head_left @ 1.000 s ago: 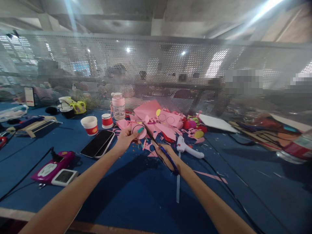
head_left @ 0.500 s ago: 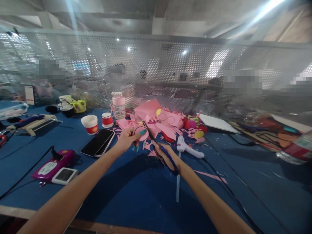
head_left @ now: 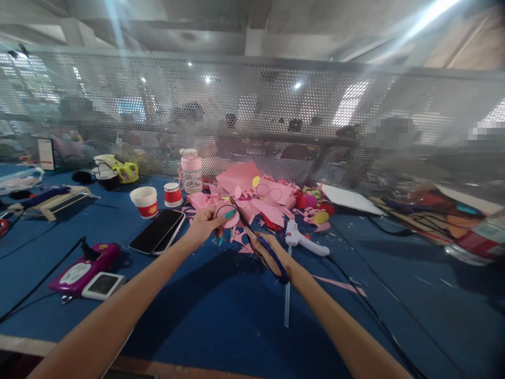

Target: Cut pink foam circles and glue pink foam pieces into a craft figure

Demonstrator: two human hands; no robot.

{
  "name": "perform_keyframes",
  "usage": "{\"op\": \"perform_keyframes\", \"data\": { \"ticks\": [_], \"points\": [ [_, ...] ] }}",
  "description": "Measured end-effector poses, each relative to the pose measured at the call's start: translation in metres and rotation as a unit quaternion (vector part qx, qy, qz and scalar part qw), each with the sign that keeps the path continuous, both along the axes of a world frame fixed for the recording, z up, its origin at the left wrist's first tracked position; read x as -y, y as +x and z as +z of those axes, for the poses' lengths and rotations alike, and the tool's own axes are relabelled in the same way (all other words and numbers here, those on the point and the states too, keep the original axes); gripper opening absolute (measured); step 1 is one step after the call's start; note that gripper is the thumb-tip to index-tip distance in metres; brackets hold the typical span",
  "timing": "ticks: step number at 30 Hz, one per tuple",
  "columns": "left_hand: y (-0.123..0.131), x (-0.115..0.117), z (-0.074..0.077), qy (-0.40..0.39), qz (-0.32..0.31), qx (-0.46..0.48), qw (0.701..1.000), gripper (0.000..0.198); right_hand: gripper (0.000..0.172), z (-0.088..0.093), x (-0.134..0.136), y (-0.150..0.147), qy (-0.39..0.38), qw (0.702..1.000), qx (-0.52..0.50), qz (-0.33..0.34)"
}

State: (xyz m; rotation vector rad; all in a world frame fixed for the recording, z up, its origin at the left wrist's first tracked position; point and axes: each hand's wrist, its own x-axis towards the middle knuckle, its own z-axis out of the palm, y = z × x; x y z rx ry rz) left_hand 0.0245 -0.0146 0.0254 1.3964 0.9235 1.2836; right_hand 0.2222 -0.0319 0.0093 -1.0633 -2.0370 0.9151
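Note:
My left hand (head_left: 203, 226) pinches a small pink paper disc (head_left: 228, 220) with a dark circle drawn on it, the thumb lying across its face. My right hand (head_left: 268, 252) is closed round the blue handles of a pair of scissors (head_left: 276, 260). Their dark blades point up and left, close against the disc's right edge; whether they touch it I cannot tell. Behind both hands lies a heap of cut pink paper (head_left: 240, 179), including a sheet with drawn circles (head_left: 272, 191). A yellow disc (head_left: 256, 181) rests on the heap.
A white glue gun (head_left: 303, 240) with a black cable lies right of my right hand. To the left are a black phone (head_left: 155, 231), a paper cup (head_left: 144, 200), a red cup (head_left: 172, 195), a pink bottle (head_left: 192, 171) and a purple power strip (head_left: 89, 268). A perforated metal screen (head_left: 252, 116) stands behind.
The pink disc and my left hand have shifted very slightly left. The scissors stay almost where they were, beside the disc's edge. Little else differs.

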Motion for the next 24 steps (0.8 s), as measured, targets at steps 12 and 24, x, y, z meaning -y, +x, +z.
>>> {"op": "perform_keyframes", "data": {
  "ticks": [12,24],
  "points": [
    [-0.004,-0.001,0.004,-0.007,-0.013,-0.004,1.0,0.039,0.054,0.006,-0.004,0.001,0.022,0.998,0.05,0.022],
    [-0.011,-0.006,-0.002,-0.045,-0.061,0.017,0.997,0.041,0.053,0.007,-0.002,0.0,-0.019,0.999,0.05,0.009]
  ]
}}
